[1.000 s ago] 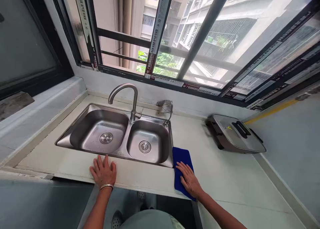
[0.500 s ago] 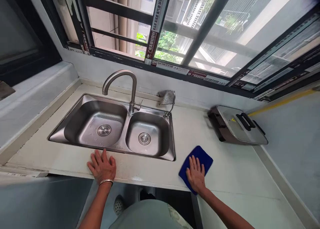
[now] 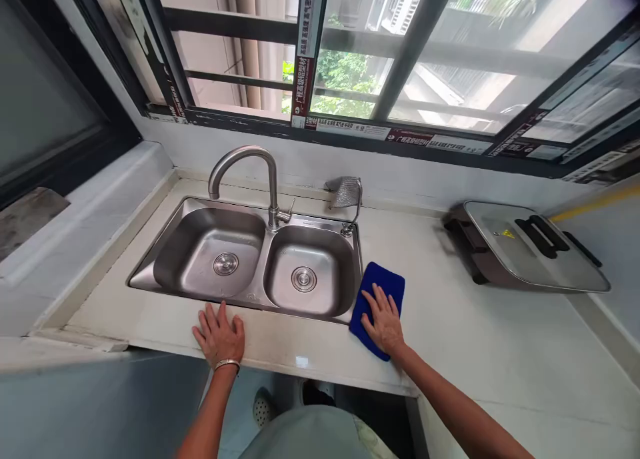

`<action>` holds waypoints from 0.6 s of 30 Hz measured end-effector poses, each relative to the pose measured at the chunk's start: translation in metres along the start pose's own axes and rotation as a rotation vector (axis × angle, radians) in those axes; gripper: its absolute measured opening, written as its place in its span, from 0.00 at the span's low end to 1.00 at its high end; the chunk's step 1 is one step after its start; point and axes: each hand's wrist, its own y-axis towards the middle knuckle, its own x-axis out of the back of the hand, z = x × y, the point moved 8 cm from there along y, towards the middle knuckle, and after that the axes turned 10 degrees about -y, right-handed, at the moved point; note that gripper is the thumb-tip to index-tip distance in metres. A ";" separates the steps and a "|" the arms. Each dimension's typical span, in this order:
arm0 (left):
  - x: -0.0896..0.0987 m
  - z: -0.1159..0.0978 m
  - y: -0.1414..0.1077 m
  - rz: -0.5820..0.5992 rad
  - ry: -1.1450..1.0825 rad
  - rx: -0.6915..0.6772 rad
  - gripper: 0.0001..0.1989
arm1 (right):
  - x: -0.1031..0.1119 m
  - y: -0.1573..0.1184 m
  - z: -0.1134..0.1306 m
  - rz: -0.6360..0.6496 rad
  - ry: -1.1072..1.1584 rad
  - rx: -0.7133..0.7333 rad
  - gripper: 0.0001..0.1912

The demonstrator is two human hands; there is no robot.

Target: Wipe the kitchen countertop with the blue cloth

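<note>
My right hand (image 3: 384,320) lies flat with fingers spread on a dark blue cloth (image 3: 391,282), pressing it onto the pale countertop (image 3: 310,342). The cloth's left edge meets the right front corner of the steel double-bowl sink (image 3: 357,292). My left hand (image 3: 220,335) rests palm down on the counter's front strip, fingers apart, its tips near the sink's front rim. It holds nothing, and a bracelet circles that wrist.
A curved faucet (image 3: 273,185) stands behind the sink. Beside it a grey mesh cloth (image 3: 346,193) hangs by a thin bent spout (image 3: 359,205). An electric pan with a glass lid (image 3: 530,245) sits at the back right, below the window (image 3: 350,132).
My right hand and the blue cloth have moved away from the counter's front edge, up against the sink's right side. My left hand stays planted while the view has shifted slightly.
</note>
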 end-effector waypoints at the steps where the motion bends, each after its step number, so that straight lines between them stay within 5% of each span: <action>1: 0.000 0.001 0.000 0.000 -0.001 0.004 0.26 | -0.002 0.008 -0.008 -0.016 0.004 -0.065 0.32; 4: 0.001 0.003 -0.001 -0.001 -0.009 0.019 0.25 | -0.010 0.024 -0.022 -0.047 -0.015 -0.236 0.36; 8: 0.002 0.006 -0.002 0.003 -0.049 0.047 0.27 | -0.017 0.016 -0.015 -0.039 -0.078 -0.261 0.36; 13: 0.008 0.013 -0.004 -0.035 -0.213 0.088 0.29 | -0.017 -0.031 0.018 -0.078 -0.086 -0.199 0.35; 18: 0.028 0.037 -0.028 -0.105 -0.724 0.072 0.28 | -0.010 -0.071 0.072 -0.143 -0.039 -0.133 0.34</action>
